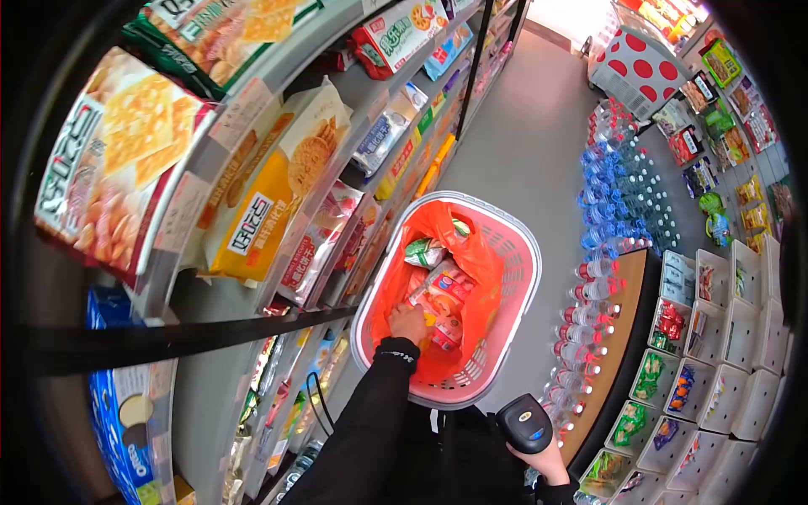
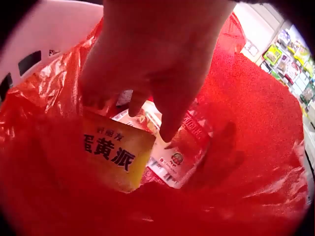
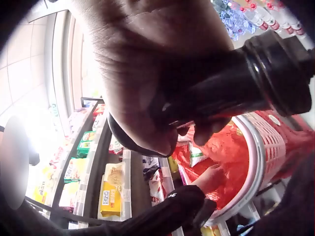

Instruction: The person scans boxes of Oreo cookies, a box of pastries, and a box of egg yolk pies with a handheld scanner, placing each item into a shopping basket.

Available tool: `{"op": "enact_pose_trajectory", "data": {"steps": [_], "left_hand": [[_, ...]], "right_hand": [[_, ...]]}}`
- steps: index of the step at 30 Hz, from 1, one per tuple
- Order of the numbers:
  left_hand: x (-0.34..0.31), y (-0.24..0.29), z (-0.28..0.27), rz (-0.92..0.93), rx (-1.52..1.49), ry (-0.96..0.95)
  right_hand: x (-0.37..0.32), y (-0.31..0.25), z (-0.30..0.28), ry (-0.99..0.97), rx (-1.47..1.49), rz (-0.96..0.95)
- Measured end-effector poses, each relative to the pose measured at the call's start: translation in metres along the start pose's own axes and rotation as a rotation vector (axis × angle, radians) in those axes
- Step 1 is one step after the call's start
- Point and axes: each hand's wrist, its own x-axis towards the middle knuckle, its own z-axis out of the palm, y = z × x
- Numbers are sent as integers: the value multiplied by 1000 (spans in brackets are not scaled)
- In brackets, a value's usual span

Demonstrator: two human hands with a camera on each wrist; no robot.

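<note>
My left hand reaches down inside a red plastic bag that lines a pink-and-white shopping basket. In the left wrist view its fingers come down at the upper edge of a yellow pie box, beside a red-and-white package; I cannot tell whether they pinch the box. More snack packages and a green-and-white packet lie in the bag. My right hand grips the handle of a black barcode scanner, outside the basket's near right side.
Shelves of boxed biscuits and packets stand close on the left. Rows of water bottles line the floor on the right, beside white snack bins. A red-dotted box stands farther up the grey aisle floor.
</note>
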Motion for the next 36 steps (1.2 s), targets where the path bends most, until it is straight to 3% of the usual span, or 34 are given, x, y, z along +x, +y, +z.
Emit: {"op": "enact_pose_trajectory", "data": {"steps": [2, 5, 9, 13, 15, 18, 21, 23, 25, 27, 28, 32, 36], "left_hand": [[5, -5, 5, -96, -7, -45], [4, -2, -4, -93, -26, -143], [9, -7, -16, 13, 15, -144], [-37, -4, -78, 256, -416, 138], [-69, -12, -91, 409, -813, 185], [-132, -18, -106, 288, -1291, -16], [-201, 2, -107, 306, -1812, -259], [-223, 11, -81, 409, -2132, -398], [-246, 26, -67, 387, -2166, -363], [-268, 43, -58, 489, -2327, -507], [-274, 47, -50, 411, -2307, -455], [-300, 63, -32, 468, -2236, -367], [-323, 78, -16, 436, -2276, -352]], "right_hand": [[-2, -2, 3, 29, -16, 32], [-2, 5, 5, 51, 47, 122], [-4, -2, 1, 52, 22, 50], [-3, -4, -14, 14, 20, -40], [-3, -7, -21, 3, -26, -84], [0, -12, -33, -66, 1, -203], [1, -12, -45, -206, -19, -283], [-3, -27, -50, -305, -45, -467], [-4, -30, -49, -411, -39, -539], [-11, -46, -49, -440, 80, -631], [-13, -47, -51, -465, 67, -677], [-15, -33, -53, -539, -46, -793], [-26, -33, -57, -601, 60, -751]]}}
